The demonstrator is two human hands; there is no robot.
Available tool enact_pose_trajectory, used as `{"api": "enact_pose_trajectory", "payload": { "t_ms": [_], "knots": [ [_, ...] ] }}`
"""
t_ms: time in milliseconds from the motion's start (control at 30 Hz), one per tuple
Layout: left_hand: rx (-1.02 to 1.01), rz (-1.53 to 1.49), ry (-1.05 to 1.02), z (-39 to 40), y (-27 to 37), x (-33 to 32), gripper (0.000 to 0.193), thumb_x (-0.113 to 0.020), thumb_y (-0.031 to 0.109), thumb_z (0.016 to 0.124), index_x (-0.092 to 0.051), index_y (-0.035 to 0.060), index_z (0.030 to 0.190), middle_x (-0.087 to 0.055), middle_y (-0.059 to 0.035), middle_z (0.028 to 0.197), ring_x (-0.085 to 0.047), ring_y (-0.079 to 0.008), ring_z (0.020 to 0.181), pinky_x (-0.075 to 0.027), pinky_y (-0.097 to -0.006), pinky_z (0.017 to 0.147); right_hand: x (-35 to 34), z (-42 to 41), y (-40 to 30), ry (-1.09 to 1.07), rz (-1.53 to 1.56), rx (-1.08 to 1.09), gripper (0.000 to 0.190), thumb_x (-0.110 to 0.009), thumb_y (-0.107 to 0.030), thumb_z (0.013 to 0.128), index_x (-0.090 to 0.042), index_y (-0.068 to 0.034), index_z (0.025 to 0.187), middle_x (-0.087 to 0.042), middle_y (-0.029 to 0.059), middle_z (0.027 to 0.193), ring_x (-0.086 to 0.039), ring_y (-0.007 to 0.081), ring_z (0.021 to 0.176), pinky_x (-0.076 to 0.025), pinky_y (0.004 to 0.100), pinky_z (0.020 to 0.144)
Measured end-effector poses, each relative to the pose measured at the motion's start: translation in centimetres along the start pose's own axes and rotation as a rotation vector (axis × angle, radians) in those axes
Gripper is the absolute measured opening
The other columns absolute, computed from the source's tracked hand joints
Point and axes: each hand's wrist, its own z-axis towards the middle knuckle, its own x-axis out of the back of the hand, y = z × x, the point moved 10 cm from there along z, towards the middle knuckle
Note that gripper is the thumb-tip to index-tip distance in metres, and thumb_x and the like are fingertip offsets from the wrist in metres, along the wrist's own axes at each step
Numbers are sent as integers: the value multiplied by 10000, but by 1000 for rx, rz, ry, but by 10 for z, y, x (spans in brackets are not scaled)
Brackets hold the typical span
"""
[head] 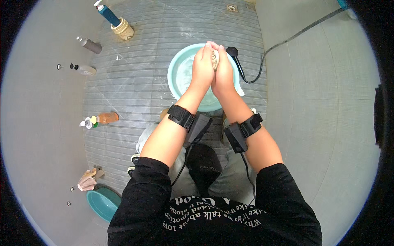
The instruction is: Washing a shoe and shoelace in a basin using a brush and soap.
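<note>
My left hand (pixel 203 66) and my right hand (pixel 224 70) are pressed close together, fingers pointing away from me. Between them they hold a small pale item (pixel 215 60) with a darker line pattern; my palms and fingers hide most of it, so its kind is unclear. Both hands are above a light turquoise plastic basin (pixel 171 73) on the floor. Cloudy, sudsy water (pixel 184 72) shows inside the basin. A bit of white cloth (pixel 240 90) hangs over its right rim.
A black shower head (pixel 232 51) on a hose lies right of the basin. Several pump bottles line the left wall, including a blue one (pixel 109 16) on a pipe stub (pixel 123 29) and an orange bottle (pixel 107 117). Another teal basin (pixel 103 203) sits lower left.
</note>
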Motion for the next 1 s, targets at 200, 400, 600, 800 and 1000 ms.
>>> {"api": "enact_pose_trajectory", "payload": {
  "t_ms": [200,400,600,800,1000],
  "knots": [
    [-423,673,32,-13,19,-8,370,-373,277,943,-554,46,1170,-583,-126,1112,-498,-286,1088,-271,-437,986,15,6,27,-1,350,-236,280,-397,-310,970,-535,-89,1072,-581,35,1004,-559,161,925,-457,305,839],
    [-672,779,-117,-25,61,-16,331,-497,237,891,-560,55,1160,-613,-124,1079,-542,-287,1051,-347,-405,943,18,16,16,-16,274,-212,262,-384,-273,981,-522,-51,1007,-567,57,928,-565,159,851,-485,294,733],
    [-682,703,-35,-40,87,-2,224,-610,126,799,-608,51,1011,-659,-113,933,-611,-305,892,-438,-379,828,23,14,11,43,209,-214,283,-386,-289,981,-513,-37,952,-567,71,837,-565,166,694,-490,291,607],
    [-324,333,85,-27,86,37,134,-543,84,845,-588,17,952,-656,-68,854,-612,-168,858,-453,-289,754,43,20,-8,143,214,-135,280,-398,-313,974,-476,-71,857,-524,34,739,-496,143,564,-411,286,444],
    [-190,229,-79,-8,37,35,196,-511,193,903,-559,37,1011,-615,-48,967,-570,-143,910,-450,-280,786,43,19,-16,171,29,-108,300,-408,-328,972,-492,-71,843,-508,28,722,-489,141,559,-409,279,489]
  ]
}}
